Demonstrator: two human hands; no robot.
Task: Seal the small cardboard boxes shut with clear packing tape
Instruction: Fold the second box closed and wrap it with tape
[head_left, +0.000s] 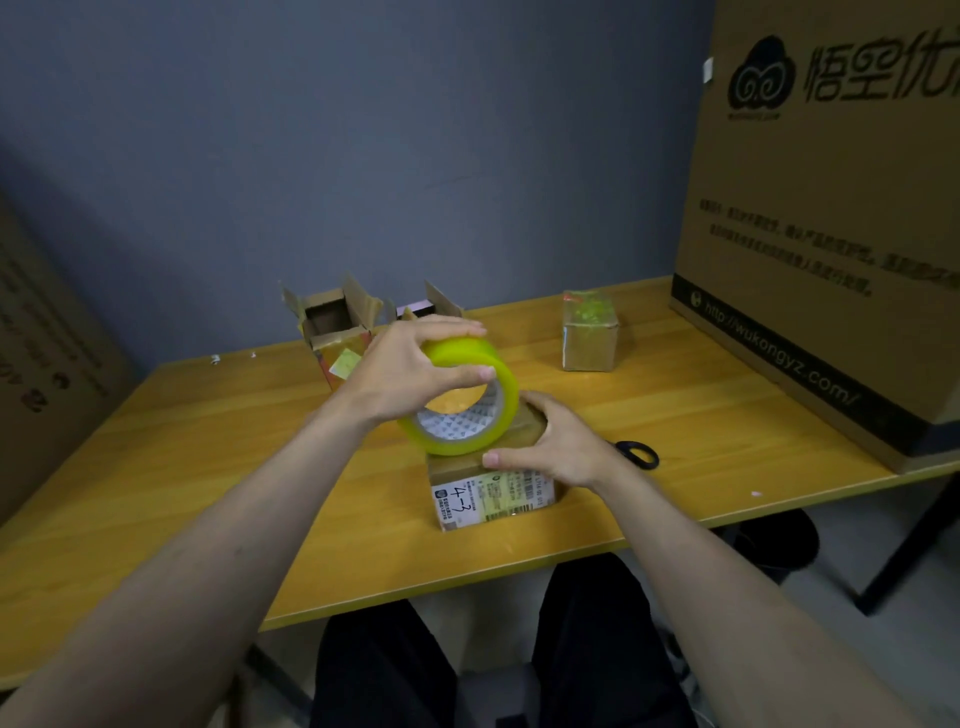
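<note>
Left hand curled, right hand seemingly flat

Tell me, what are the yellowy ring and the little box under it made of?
The tape roll looks like glossy see-through plastic film, tinted yellow-green, wound on a printed core that is probably card. The small box looks like matte brown cardboard with a white paper label; shiny streaks suggest some tape already on it.

A yellow wooden table stands against a blue-grey wall; below, the floor seems pale grey, dimly lit.
</note>
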